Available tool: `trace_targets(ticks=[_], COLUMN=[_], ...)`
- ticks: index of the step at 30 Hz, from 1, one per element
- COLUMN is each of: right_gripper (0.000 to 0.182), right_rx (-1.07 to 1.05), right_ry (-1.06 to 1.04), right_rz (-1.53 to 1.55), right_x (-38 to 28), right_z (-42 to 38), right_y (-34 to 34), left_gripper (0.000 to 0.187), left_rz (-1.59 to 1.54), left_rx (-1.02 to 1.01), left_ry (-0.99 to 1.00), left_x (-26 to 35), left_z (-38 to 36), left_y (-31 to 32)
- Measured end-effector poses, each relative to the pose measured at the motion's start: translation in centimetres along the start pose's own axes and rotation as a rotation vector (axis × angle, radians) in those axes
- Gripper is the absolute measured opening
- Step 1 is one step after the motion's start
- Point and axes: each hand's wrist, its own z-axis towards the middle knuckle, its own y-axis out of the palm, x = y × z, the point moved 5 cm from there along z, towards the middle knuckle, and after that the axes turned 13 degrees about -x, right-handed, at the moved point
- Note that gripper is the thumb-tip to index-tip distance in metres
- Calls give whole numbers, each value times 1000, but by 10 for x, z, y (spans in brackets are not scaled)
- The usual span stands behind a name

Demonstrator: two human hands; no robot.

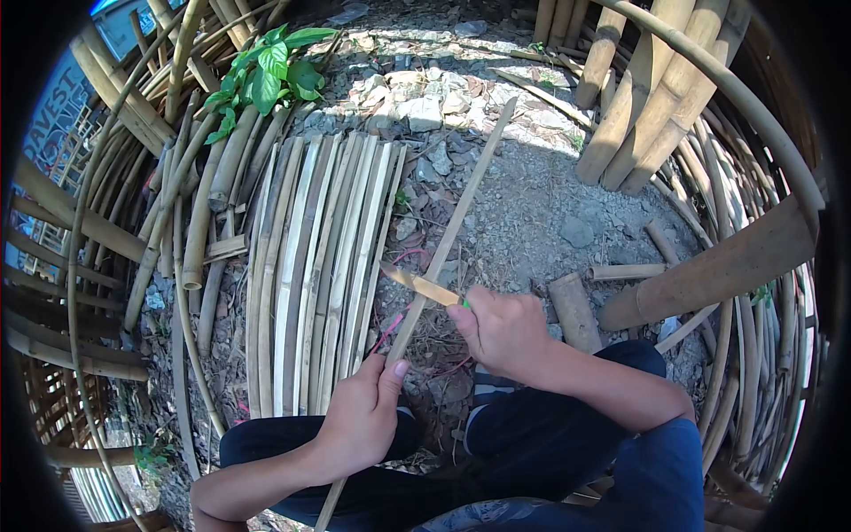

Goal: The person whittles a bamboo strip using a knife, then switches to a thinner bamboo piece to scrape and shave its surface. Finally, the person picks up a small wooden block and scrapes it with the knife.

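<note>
A long, narrow bamboo strip [461,209] runs diagonally from my lap up toward the rocky ground. Wrapped round its lower part is my left hand [362,415], thumb lying on top. My right hand [505,330] is closed on the green-edged handle of a knife [424,286]. The blade points left and crosses over the strip, above my left hand. Whether its edge touches the strip cannot be made out.
Split bamboo strips [324,266] lie side by side at the left. Short bamboo pieces [574,310] and a thick pole [709,275] are at the right. Upright poles [651,89] stand behind, near stones [425,111]. A leafy plant [266,78] grows at the upper left.
</note>
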Motion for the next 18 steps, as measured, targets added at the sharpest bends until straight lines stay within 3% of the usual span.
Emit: trace_targets(ticks=[1,5,7,18], right_gripper=[37,42,42,41], right_rx=[-25,-26,-56,74], right_ry=[86,70,-98,-297], right_rz=[-17,9,54,-24], right_x=[9,11,-16,-27], right_z=[2,-1,-9,-7], right_y=[-1,8,15,15], left_gripper=[41,40,41,40], left_rz=[6,12,46,162], left_rx=[10,10,1,29], left_ry=[1,16,-1,58], left_x=[-3,-10,-1,12], left_z=[-1,6,5,3], left_y=[2,2,0,-4])
